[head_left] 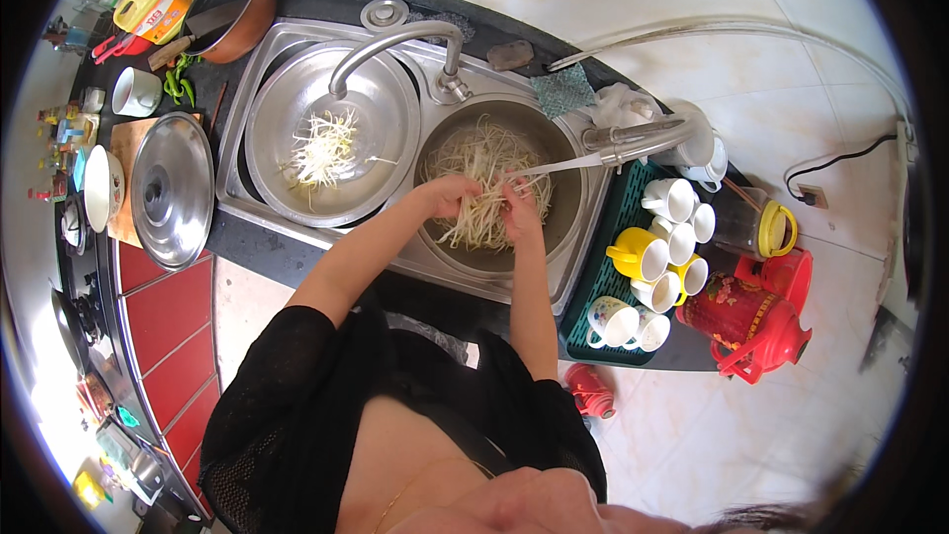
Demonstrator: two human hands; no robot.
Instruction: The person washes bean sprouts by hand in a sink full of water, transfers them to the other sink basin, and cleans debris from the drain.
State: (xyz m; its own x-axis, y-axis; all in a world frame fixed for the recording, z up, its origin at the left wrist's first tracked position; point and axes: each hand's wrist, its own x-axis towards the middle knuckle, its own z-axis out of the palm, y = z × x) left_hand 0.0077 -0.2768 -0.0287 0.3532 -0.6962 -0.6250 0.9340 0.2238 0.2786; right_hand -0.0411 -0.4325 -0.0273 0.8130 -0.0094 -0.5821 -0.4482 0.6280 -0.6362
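Note:
A heap of pale bean sprouts fills much of the round right sink basin. Over it, my left hand has its fingers closed on some sprouts, which hang below it. Close beside, my right hand is also closed on sprouts; its fingertips are partly hidden among the strands. Water streams from the right faucet toward my right hand. In the left basin sits a wide steel bowl with a smaller pile of sprouts, under the curved left faucet.
At right, a green drain rack holds several white and yellow cups, beside a red thermos. At left are a steel lid, a cutting board, green peppers and a brown pot with a cleaver at it.

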